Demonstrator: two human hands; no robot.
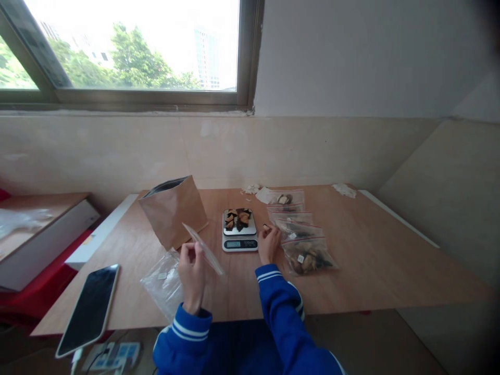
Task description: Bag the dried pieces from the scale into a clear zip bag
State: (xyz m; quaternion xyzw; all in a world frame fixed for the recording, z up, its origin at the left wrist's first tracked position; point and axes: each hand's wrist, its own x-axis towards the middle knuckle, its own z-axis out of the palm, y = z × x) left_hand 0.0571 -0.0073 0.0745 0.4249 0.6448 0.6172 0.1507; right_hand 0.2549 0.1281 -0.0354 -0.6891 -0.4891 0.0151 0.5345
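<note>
Pinching a clear bag (209, 255) in my left hand (192, 266), I have dried slices (244, 217) on the scale (240, 249); my right hand (269, 242), just beside it, apparently holds a small piece (266, 227) between narrowed fingers.

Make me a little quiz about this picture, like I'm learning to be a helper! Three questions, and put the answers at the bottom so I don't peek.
1. True or false: the brown pieces lie on the scale.

2. Fill in the blank: from where the person sits, the paper bag stands to the ____ of the scale.

3. What does the person's left hand hold?
A) the scale
B) the paper bag
C) a clear bag

Key:
1. True
2. left
3. C
</note>
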